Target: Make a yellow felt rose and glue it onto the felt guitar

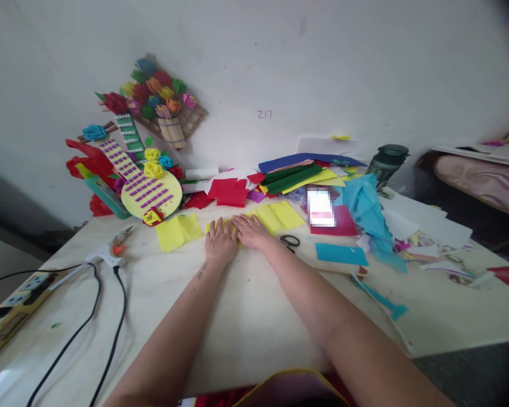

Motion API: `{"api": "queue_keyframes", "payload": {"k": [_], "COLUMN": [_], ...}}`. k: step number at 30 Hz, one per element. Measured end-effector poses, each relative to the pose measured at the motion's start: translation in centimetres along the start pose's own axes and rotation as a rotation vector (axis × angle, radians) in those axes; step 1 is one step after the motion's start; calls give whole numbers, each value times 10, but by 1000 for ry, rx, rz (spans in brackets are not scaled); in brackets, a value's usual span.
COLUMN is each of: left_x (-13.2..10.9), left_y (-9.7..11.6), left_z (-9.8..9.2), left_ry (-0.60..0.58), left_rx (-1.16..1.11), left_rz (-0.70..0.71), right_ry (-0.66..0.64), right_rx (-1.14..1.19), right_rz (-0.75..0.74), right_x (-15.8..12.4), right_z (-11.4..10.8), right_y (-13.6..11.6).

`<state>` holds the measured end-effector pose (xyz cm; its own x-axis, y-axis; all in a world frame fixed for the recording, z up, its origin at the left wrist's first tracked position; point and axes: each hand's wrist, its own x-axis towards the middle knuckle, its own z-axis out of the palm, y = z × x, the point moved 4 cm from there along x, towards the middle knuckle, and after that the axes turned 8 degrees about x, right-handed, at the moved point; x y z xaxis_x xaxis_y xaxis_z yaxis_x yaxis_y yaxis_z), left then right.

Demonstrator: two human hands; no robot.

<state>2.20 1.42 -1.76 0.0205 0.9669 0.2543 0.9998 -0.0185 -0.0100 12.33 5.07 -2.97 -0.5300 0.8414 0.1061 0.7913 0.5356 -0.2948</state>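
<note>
My left hand (221,242) lies flat with its fingers stretched out over a strip of yellow crepe paper (277,216) on the table. Beside it, my right hand (251,230) also presses down flat, its fingertips close to the left fingers. The yellow strip reaches out to the right from under my hands and shows crease lines. Another yellow paper piece (178,230) rests to the left of my left hand. Black-handled scissors (289,242) lie right of my right forearm, partly hidden by it.
At the left stand a glue gun (111,251) with its cord, a power strip (19,302) and a paper-flower guitar (150,192). Coloured paper sheets (292,175) are piled along the wall. A phone (321,207), blue paper (341,254) and a dark bottle (388,161) are on the right.
</note>
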Motion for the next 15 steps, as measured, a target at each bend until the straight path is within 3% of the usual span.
{"api": "queue_keyframes", "payload": {"k": [8,15], "left_x": [3,3], "left_y": [-1,-1], "left_z": [5,6], "left_ry": [-107,-120], "left_rx": [2,69], "left_rz": [13,29], "right_ry": [-16,7], "right_rx": [16,34], "right_rz": [6,4], "right_x": [1,0], "right_z": [-1,-3], "right_y": [0,-1]}}
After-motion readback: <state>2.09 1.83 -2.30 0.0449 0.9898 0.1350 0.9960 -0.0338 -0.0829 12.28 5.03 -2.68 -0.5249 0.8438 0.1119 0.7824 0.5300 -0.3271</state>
